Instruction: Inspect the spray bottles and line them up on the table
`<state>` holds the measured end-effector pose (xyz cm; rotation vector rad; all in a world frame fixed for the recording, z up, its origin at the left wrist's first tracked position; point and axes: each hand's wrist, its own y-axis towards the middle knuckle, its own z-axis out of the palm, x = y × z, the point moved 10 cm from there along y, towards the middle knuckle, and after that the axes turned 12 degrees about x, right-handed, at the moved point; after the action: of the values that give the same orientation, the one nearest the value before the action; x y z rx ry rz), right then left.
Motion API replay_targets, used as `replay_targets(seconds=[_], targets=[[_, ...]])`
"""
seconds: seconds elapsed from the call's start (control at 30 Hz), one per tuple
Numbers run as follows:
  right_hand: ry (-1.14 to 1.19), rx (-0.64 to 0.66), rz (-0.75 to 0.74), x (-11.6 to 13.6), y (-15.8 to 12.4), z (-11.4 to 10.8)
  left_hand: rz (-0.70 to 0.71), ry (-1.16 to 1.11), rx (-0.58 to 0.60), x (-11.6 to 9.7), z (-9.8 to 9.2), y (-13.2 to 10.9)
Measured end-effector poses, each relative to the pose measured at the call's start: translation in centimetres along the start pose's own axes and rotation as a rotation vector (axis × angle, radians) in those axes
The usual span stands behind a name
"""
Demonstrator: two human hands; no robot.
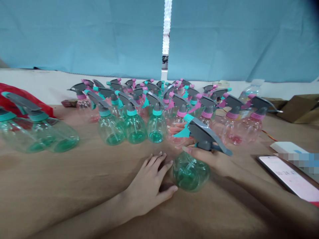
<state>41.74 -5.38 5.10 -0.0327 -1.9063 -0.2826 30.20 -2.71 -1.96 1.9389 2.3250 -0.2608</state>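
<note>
Bottle rows (156,128): green and pink, a little liquid in several front ones; the rear ones are partly hidden.
Green spray bottle (190,174): before these rows, leaning, liquid low inside.
Your left hand (147,184): released, palm down beside this bottle, fingers spread.
Your right hand (211,157): grasping it under the spray head (203,134); the trigger (183,132) covers some fingers.

Spray bottles (156,131) crowd toward the far edge of the desk (74,186), a pair (66,137) to their left; before them, the held bottle (191,172); nearer the right edge, a phone (289,176) (box (284,146) behind).
</note>
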Motion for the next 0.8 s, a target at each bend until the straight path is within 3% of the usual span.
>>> replay_targets(seconds=[0.13,0.8], targets=[[0.007,0.011,0.049,-0.33,0.06,0.17,0.0,0.007,0.007,-0.02,0.02,0.02],[0.082,0.107,-0.055,0.54,-0.05,0.52,-0.005,0.012,-0.005,0.17,0.18,-0.01]])
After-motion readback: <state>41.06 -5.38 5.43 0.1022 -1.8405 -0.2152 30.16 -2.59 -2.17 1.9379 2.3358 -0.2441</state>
